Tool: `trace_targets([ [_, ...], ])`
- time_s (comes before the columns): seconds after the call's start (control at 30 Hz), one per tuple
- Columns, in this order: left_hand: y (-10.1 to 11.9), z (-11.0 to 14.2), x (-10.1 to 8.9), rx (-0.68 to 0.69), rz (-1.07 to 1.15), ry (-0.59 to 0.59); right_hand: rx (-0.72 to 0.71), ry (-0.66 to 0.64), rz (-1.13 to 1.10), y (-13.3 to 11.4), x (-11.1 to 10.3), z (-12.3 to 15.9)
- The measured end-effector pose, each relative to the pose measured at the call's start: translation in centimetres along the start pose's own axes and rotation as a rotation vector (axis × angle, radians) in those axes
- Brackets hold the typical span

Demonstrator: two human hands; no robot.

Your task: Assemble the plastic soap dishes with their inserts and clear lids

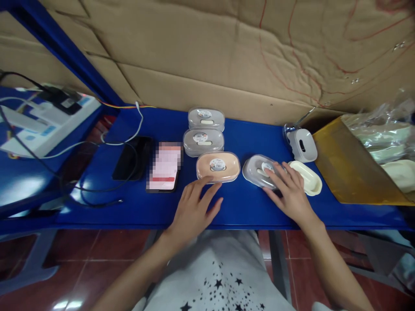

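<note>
A peach oval plastic box (228,172) with a clear lid and a round label lies on the blue table. My left hand (197,203) is at its near edge, fingers apart, fingertips at the lid's rim and nothing gripped. To the right, a grey oval plastic box (255,169) with a clear lid sits slightly turned. My right hand (288,190) covers its right end, the index fingertip on its label and the thumb at its near side. Just beyond that hand is a cream oval tray (313,180), partly hidden by the fingers.
Two labelled grey boxes, a farther one (214,116) and a nearer one (194,147), stand behind the peach box. A pale grey slotted part (304,146) leans near a yellowish carton (337,172). Left are a phone (164,166), a black device (125,162), cables and a power strip (55,123).
</note>
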State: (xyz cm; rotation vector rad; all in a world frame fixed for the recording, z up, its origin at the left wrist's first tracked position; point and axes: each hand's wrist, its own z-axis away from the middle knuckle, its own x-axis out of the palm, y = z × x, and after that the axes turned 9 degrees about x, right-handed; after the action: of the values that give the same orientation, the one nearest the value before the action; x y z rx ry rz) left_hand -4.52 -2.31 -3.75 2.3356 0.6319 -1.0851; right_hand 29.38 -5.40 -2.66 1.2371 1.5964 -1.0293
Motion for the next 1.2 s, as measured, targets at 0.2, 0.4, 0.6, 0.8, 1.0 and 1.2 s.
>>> trace_targets([
  [0.2,0.2,-0.8,0.1,-0.002,-0.096,-0.014,0.123,0.133,0.200,0.5,0.2,-6.8],
  [0.4,0.1,-2.3,0.0,0.111,-0.177,-0.149,0.331,0.245,0.174,2.4,-2.4,-3.1],
  [0.6,0.4,-5.9,1.5,0.245,-0.177,-0.264,0.422,0.148,0.187,3.9,-2.3,4.7],
  [0.8,0.2,-7.8,3.2,0.302,-0.073,-0.397,0.241,-0.011,-0.048,-0.1,-1.1,6.6],
  [1.0,0.4,-7.2,3.6,0.455,0.045,-0.394,-0.023,-0.146,-0.478,-1.6,-2.1,3.8],
  [1.2,0.1,-7.0,3.0,0.549,0.096,-0.432,0.330,0.186,0.061,6.7,-1.5,-2.7],
])
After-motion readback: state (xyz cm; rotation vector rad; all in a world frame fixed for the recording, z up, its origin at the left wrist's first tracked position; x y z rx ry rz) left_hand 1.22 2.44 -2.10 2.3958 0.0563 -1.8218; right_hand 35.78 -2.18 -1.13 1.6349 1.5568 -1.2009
